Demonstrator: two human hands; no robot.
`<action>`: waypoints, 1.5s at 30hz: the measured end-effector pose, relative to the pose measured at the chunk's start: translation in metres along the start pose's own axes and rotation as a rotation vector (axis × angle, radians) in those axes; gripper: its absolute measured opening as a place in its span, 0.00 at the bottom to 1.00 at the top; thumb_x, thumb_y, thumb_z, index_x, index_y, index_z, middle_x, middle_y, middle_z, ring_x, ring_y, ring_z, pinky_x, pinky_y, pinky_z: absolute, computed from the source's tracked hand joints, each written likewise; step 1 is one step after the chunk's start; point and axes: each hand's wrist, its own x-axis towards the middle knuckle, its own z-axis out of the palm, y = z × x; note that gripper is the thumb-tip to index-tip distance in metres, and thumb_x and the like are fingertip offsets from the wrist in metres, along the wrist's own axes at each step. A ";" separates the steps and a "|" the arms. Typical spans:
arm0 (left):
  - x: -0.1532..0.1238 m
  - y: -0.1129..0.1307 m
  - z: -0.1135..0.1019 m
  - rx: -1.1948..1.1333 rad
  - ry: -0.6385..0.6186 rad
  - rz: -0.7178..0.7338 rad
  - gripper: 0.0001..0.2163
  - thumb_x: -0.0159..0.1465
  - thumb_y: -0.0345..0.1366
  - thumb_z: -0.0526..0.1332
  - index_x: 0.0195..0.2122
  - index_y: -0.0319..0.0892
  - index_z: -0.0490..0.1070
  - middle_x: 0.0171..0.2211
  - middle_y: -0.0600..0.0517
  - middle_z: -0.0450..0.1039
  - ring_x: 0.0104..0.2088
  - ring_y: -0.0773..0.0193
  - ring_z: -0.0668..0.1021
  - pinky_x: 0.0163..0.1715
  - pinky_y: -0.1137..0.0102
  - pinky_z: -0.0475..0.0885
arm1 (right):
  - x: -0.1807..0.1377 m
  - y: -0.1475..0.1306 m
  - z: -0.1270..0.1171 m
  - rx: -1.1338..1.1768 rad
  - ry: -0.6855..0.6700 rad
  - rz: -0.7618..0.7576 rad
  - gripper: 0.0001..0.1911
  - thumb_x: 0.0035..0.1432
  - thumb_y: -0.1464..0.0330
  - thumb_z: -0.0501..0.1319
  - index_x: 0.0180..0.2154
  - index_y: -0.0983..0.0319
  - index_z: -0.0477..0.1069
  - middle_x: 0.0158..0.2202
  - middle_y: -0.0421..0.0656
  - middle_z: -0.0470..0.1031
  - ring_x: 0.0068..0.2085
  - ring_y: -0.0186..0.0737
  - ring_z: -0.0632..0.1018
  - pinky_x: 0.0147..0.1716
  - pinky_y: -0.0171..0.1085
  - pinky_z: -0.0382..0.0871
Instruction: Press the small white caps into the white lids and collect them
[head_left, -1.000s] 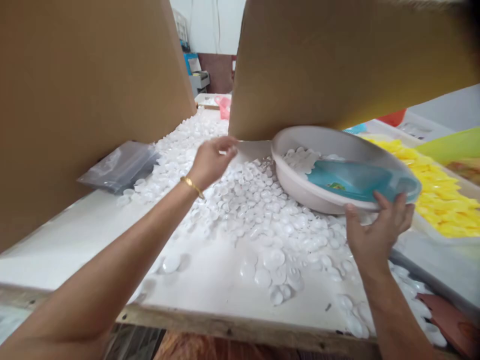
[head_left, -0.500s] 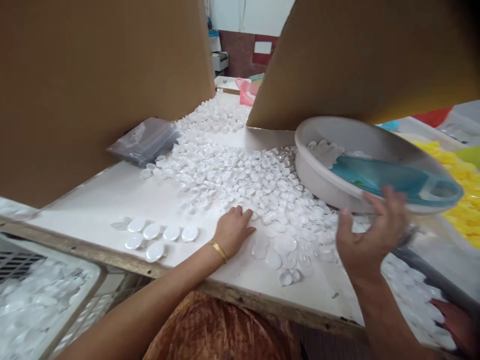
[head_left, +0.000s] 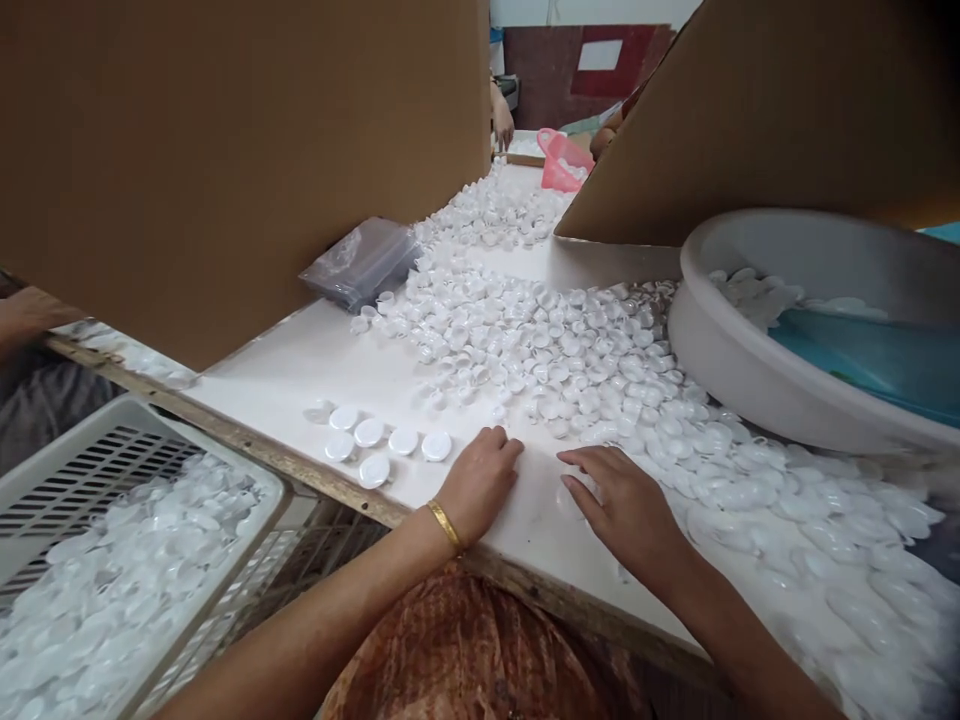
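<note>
My left hand (head_left: 482, 482), a gold bracelet at its wrist, rests on the white tabletop with its fingers curled down and together. What those fingers hold, if anything, is hidden. To the right, my right hand (head_left: 619, 500) lies low over the table, thumb and fingers apart. A clear disc (head_left: 588, 486) shows between them, seemingly on the table. Beyond both hands spreads a pile of small white and clear plastic caps (head_left: 517, 335). Left of my left hand lie several white round lids (head_left: 403, 441), glossy side up.
A large pale basin (head_left: 739, 375) holding a blue scoop (head_left: 870, 360) stands at right. Cardboard panels (head_left: 300, 130) rise on both sides. A crate (head_left: 259, 505) of caps sits lower left. Further back are a plastic bag (head_left: 364, 262), a pink scoop (head_left: 559, 165) and another person's hand (head_left: 502, 118).
My right hand has moved left and down from beside the basin to near my left hand. Caps now spread farther along the right. The view has turned right; other people's hands have appeared.
</note>
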 end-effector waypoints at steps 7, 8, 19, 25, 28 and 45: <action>-0.014 -0.031 -0.008 -0.013 0.107 -0.075 0.08 0.60 0.31 0.53 0.39 0.41 0.68 0.36 0.47 0.65 0.37 0.59 0.70 0.37 0.65 0.67 | 0.014 -0.004 -0.014 -0.101 -0.136 0.091 0.13 0.58 0.71 0.52 0.44 0.61 0.69 0.40 0.45 0.73 0.40 0.41 0.74 0.35 0.38 0.68; -0.016 -0.033 -0.007 -0.011 0.120 -0.080 0.09 0.60 0.32 0.53 0.40 0.41 0.68 0.36 0.47 0.65 0.37 0.59 0.70 0.37 0.65 0.67 | 0.012 -0.002 -0.018 -0.133 -0.168 0.126 0.12 0.58 0.71 0.52 0.43 0.61 0.69 0.40 0.45 0.73 0.40 0.41 0.74 0.34 0.38 0.68; -0.013 -0.020 0.001 -0.345 0.087 -0.122 0.16 0.60 0.34 0.54 0.51 0.45 0.65 0.41 0.49 0.66 0.34 0.65 0.74 0.37 0.67 0.71 | -0.005 0.019 -0.006 -0.425 -0.263 -0.005 0.10 0.59 0.73 0.52 0.38 0.60 0.71 0.37 0.44 0.72 0.37 0.41 0.72 0.34 0.38 0.62; -0.021 -0.026 -0.002 -0.433 0.115 -0.157 0.14 0.59 0.33 0.54 0.47 0.43 0.69 0.39 0.50 0.67 0.35 0.66 0.74 0.37 0.68 0.72 | -0.002 0.020 -0.002 -0.502 -0.220 -0.055 0.12 0.59 0.75 0.49 0.29 0.63 0.70 0.30 0.45 0.71 0.32 0.40 0.71 0.31 0.38 0.61; -0.020 -0.023 0.001 -0.355 0.120 -0.153 0.15 0.59 0.34 0.55 0.48 0.44 0.68 0.39 0.50 0.67 0.33 0.66 0.74 0.35 0.68 0.71 | 0.001 0.013 -0.002 -0.427 -0.186 -0.040 0.11 0.61 0.72 0.49 0.36 0.63 0.70 0.34 0.44 0.72 0.32 0.39 0.72 0.31 0.37 0.62; -0.018 -0.027 -0.004 -0.305 0.119 -0.198 0.14 0.62 0.37 0.53 0.45 0.41 0.72 0.37 0.48 0.69 0.34 0.63 0.73 0.36 0.67 0.68 | 0.043 -0.010 0.029 -0.327 -0.069 -0.113 0.12 0.62 0.70 0.50 0.38 0.63 0.72 0.34 0.44 0.75 0.32 0.36 0.75 0.28 0.33 0.66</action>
